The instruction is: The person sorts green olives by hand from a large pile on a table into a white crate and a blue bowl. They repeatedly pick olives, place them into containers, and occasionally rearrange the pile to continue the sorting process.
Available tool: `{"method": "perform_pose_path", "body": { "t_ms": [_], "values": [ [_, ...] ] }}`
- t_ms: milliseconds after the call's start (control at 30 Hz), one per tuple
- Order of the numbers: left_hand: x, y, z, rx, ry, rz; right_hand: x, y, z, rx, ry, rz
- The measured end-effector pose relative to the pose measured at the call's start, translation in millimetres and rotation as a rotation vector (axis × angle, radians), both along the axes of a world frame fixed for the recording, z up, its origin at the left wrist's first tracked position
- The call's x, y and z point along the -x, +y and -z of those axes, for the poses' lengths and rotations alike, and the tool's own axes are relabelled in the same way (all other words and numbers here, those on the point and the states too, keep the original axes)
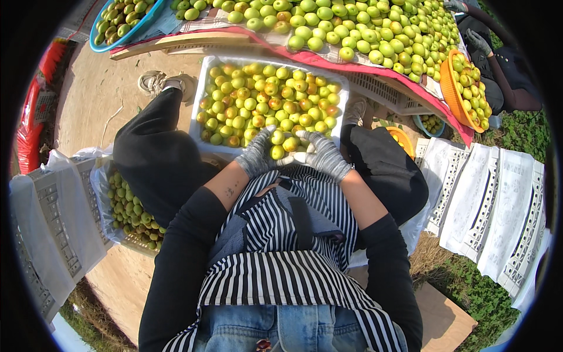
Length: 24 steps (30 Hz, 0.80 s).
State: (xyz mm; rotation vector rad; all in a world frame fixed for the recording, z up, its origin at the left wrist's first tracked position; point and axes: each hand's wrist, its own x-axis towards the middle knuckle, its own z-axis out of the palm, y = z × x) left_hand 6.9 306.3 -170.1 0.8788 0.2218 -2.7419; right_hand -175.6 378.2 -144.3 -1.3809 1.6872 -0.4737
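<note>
A white-lined crate [195, 110] full of green and reddish jujube-like fruits [264, 103] stands between the knees. At its near edge, my left hand [257, 154] and my right hand [323, 154], both in grey knitted gloves with pale fingertips, are cupped around several fruits [277, 152]. The fingers curve about these fruits from both sides, their lower parts nearly meeting. Beyond the crate, a large heap of green fruits [374, 26] lies on a cloth-covered table with a red edge [308, 57].
An orange basket [451, 92] of fruits is at the table's right end, a blue basin [99, 42] at its left. Stacked lined crates flank both sides [66, 215], [479, 193]. A crate of fruits [134, 240] stands by the left knee. A co-worker's gloved hand [478, 42] is at upper right.
</note>
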Motion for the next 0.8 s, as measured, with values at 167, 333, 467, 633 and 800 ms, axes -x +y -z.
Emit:
{"method": "perform_pose_path", "body": {
  "t_ms": [167,333,467,633,800],
  "values": [
    [5,7,2,0.077,-0.131,0.074,-3,-3,1,-0.214,-0.105,-0.009],
    [-1,-10,2,0.110,-0.561,-0.113,2,-1,5,-0.090,0.501,-0.216],
    [-19,-30,-6,0.212,-0.644,-0.288,-6,-3,12,-0.053,0.519,-0.348],
    [-21,-27,-6,0.223,-0.637,-0.292,-24,-8,19,-0.072,0.566,-0.356],
    [-21,-27,-5,0.235,-0.633,-0.216,-24,-6,18,-0.026,0.597,-0.384]
  ]
}}
